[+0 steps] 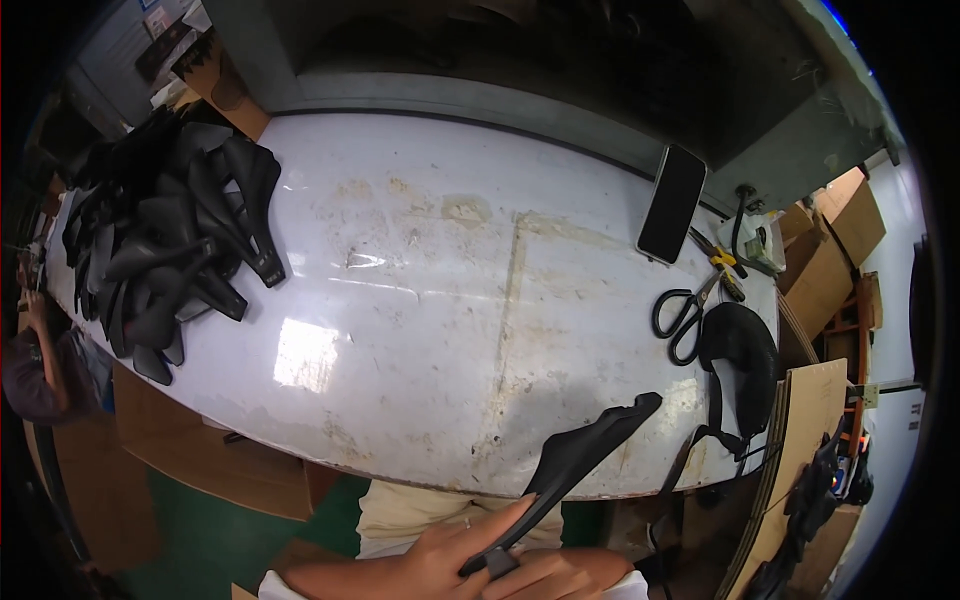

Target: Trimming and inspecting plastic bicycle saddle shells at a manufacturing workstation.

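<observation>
A left hand (455, 541) is clamped on a black part (573, 466), which slants up over the near edge of a stained white table (400, 300), while the right hand (545, 577) sits at the part's lower end, its curled fingers partly hidden, so whether they grip cannot be told. To the right on the tabletop lie scissors (698, 302), yellow-handled pliers (722, 260) and a phone (672, 205); a pile of black pieces (165, 225) covers the far left end, near a seated person (40, 370).
</observation>
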`<state>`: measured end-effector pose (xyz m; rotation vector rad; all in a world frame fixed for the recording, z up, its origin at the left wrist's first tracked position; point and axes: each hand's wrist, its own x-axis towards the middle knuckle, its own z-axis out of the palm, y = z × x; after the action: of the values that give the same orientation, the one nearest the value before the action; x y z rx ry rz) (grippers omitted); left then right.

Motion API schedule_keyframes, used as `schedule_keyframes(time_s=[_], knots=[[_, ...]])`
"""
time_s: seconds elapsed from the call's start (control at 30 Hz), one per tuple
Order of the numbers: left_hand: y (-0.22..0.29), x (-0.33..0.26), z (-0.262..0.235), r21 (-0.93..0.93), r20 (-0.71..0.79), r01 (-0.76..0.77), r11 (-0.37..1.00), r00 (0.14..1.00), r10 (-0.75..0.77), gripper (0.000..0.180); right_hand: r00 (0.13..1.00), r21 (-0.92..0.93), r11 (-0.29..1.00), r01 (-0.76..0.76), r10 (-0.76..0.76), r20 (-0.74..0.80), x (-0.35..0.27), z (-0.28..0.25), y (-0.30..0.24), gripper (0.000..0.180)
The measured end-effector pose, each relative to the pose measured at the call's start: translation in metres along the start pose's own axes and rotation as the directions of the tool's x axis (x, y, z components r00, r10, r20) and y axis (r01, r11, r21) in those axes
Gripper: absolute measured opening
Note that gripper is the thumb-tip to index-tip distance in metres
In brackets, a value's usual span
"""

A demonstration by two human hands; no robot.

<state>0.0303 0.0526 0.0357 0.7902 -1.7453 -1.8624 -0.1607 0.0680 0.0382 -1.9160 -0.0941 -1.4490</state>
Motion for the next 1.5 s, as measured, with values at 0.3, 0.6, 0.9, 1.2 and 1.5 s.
schedule_keyframes(time_s=[0.3, 0.6, 0.9, 1.2, 1.5], knots=[[0.006, 0.008, -0.007, -0.123, 0.098, 0.153, 0.981, 0.985, -0.141, 0.058, 0.936, 0.037, 0.991, -0.126, 0.131, -0.327, -0.001, -0.023, -0.010, 0.018], [-0.007, 0.015, -0.035, 0.135, 0.202, -0.212, 0.968, 0.962, 0.183, 0.060, 0.974, -0.264, 0.964, -0.028, -0.033, -0.223, 0.008, -0.072, -0.029, 0.021], [-0.006, 0.021, -0.010, -0.084, 0.348, -0.051, 0.995, 0.934, 0.078, 0.077, 0.998, -0.301, 0.952, -0.056, 0.056, -0.009, -0.010, -0.048, -0.037, 0.016], [-0.008, 0.044, 0.022, -0.006, 0.161, -0.193, 0.981, 0.968, 0.191, 0.082, 0.997, -0.021, 1.000, 0.012, -0.013, -0.075, -0.003, -0.014, -0.018, 0.015], [-0.003, 0.050, 0.024, -0.086, 0.120, -0.267, 0.960, 0.954, 0.276, 0.079, 0.634, 0.228, 0.973, 0.039, 0.153, -0.758, 0.010, 0.015, -0.021, 0.025]])
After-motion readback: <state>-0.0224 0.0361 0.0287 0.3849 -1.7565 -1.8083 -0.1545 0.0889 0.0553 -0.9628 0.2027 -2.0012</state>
